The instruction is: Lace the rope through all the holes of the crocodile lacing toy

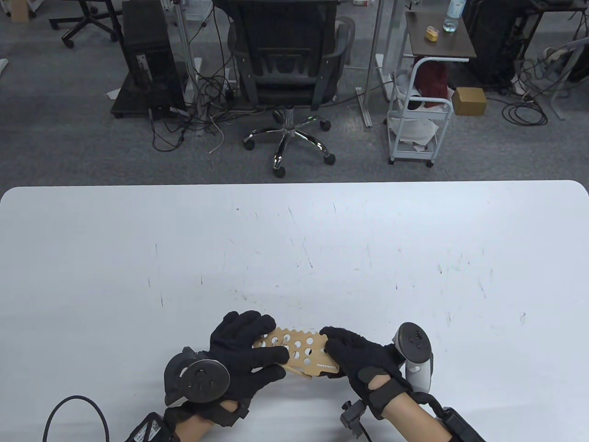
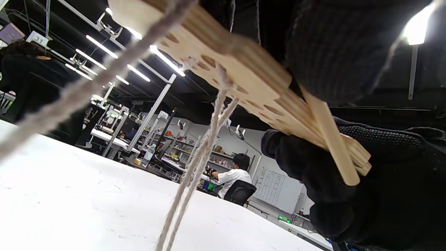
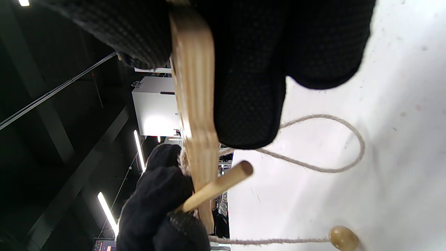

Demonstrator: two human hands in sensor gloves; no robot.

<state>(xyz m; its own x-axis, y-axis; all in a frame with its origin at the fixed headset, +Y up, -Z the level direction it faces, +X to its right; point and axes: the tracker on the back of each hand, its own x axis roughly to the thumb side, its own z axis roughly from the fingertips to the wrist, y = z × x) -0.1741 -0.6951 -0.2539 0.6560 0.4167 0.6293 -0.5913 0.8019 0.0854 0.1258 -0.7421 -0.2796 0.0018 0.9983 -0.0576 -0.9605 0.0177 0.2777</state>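
The wooden crocodile board point(image 1: 317, 358), full of round holes, is held just above the table's near edge. My left hand point(image 1: 271, 343) grips its left end, thumb across the top. My right hand point(image 1: 333, 352) pinches the right end, where the teeth are. A wooden needle stick point(image 1: 294, 370) juts from the board's near edge by my left fingers, and the right wrist view shows the needle stick point(image 3: 216, 188) poking through. The beige rope point(image 2: 198, 164) hangs from the board's underside. Its loop point(image 3: 324, 146) and end bead point(image 3: 343, 237) lie on the table.
The white table point(image 1: 294, 258) stretches beyond the hands. A black cable point(image 1: 73, 410) curls at the near left corner. Off the far edge stand an office chair point(image 1: 287, 69) and a white cart point(image 1: 418, 115).
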